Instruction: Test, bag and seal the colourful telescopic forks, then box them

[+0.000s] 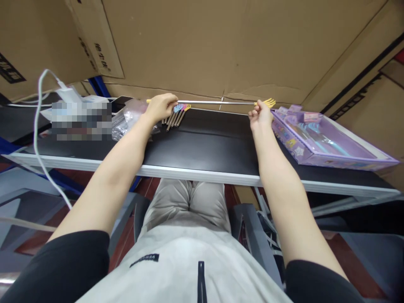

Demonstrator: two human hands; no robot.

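Note:
I hold a long, extended metal rod (214,102) level above the far side of the black table (205,145). It has a yellow handle tip at the left and a yellow claw head (269,102) at the right. My left hand (160,107) is closed around the handle end. My right hand (260,115) pinches the rod just behind the claw. Beneath my left hand, several collapsed rods with coloured claw heads (177,114) lie bunched on the table.
A purple display box (315,141) holding more items lies at the table's right. Clear plastic bags (128,118) and a white charger with cable (65,94) sit at the left. Cardboard boxes (221,46) wall the back.

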